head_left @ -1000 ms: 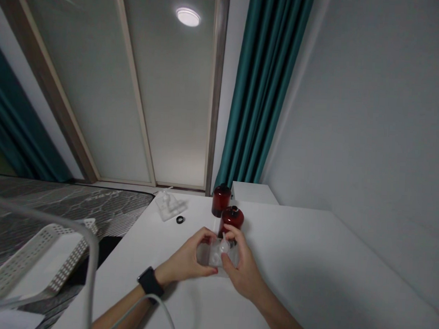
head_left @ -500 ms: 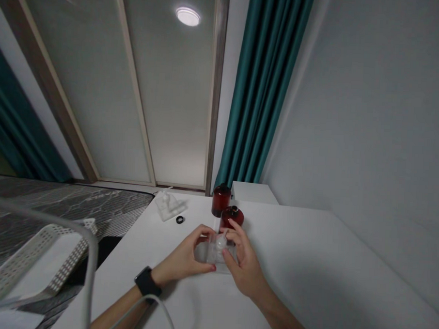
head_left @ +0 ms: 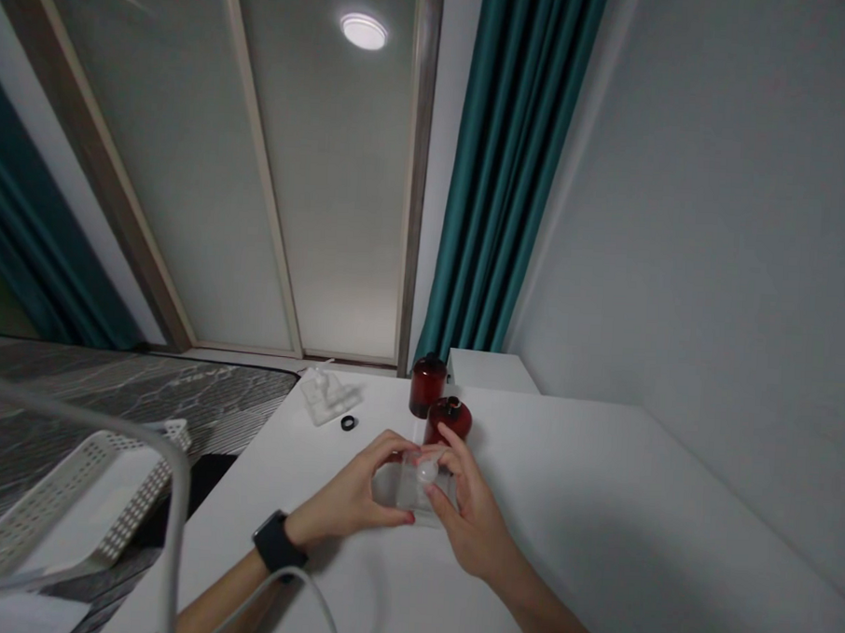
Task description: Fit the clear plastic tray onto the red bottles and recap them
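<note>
Both hands meet over the white table (head_left: pixel 596 511) around a small clear plastic bag (head_left: pixel 409 491) with a white round-topped part (head_left: pixel 428 470) in it. My left hand (head_left: pixel 355 495), with a black watch on the wrist, pinches the bag's left side. My right hand (head_left: pixel 466 510) grips its right side, fingers curled by the white part. Just behind the hands stand two dark red bottles: one (head_left: pixel 449 417) close to my fingers, the other (head_left: pixel 426 384) further back.
A small black ring (head_left: pixel 348 422) and a clear bag holding a white pump part (head_left: pixel 327 396) lie at the table's far left. A white perforated basket (head_left: pixel 71 497) sits at left below table level. A grey cable (head_left: pixel 175 530) loops near my left arm. Teal curtains hang behind.
Both hands have lifted the clear bag slightly and shifted it a little away from me, towards the nearer red bottle. Everything else stays put.
</note>
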A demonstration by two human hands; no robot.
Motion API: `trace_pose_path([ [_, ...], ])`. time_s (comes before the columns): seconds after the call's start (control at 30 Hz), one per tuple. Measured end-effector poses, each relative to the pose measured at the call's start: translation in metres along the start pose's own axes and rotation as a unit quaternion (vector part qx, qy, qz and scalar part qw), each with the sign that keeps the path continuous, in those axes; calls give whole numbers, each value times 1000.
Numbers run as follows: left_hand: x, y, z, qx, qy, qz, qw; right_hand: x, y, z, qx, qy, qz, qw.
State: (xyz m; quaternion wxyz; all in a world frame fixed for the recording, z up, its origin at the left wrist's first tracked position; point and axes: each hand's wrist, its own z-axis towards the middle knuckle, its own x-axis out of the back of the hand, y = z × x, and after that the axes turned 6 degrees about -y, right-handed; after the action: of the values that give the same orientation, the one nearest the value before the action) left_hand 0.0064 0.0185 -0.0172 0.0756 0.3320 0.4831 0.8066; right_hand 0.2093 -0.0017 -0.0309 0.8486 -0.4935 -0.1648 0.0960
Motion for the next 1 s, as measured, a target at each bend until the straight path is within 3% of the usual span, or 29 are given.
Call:
trace_pose_path([
  [0.2,-9,10,-2,-22,65,107,992,-10,2,-5,21,73,-25,997],
  [0.4,-2,13,-2,-14,46,104,993,-13,8,-7,17,73,-53,996],
  [0.7,13,13,-8,30,52,128,990,-14,-2,-8,49,87,-186,978],
  [0.83,27,5,-31,69,103,147,981,-16,-4,-9,58,46,-210,975],
  [1.0,55,-17,-71,147,219,178,948,-22,-6,-9,72,-8,-219,973],
])
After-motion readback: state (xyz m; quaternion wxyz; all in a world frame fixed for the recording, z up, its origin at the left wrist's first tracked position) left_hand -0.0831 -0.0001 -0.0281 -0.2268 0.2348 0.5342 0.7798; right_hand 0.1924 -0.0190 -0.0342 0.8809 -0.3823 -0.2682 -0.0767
